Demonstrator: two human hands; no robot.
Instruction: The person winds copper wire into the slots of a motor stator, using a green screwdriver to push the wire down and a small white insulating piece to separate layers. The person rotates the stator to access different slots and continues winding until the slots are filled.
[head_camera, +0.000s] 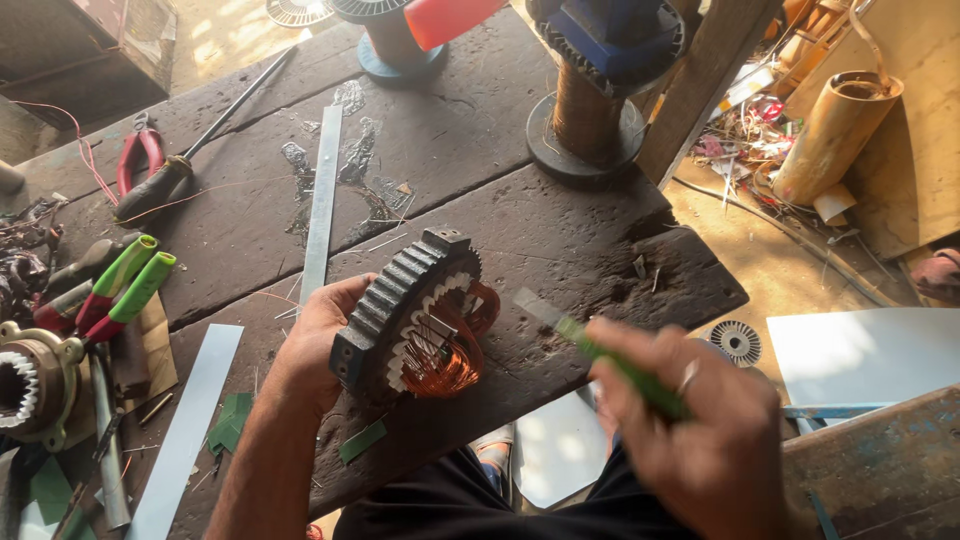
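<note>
My left hand (318, 335) grips a dark ribbed motor stator (400, 300) by its outer rim, tilted on edge over a worn wooden bench (560, 240). Copper wire windings (445, 355) and white slot liners show in its open face. My right hand (700, 430) holds a thin green-handled tool (610, 362) whose pale flat tip (535, 307) hovers just right of the stator, apart from it. The right hand is blurred.
A long metal strip (322, 200) and a screwdriver (190, 155) lie on the bench, with red pliers (140, 150) and green-handled pliers (125, 285) at left. Copper wire spools (585, 120) stand at the back. Another stator (30, 385) sits far left. A cardboard tube (835, 135) lies right.
</note>
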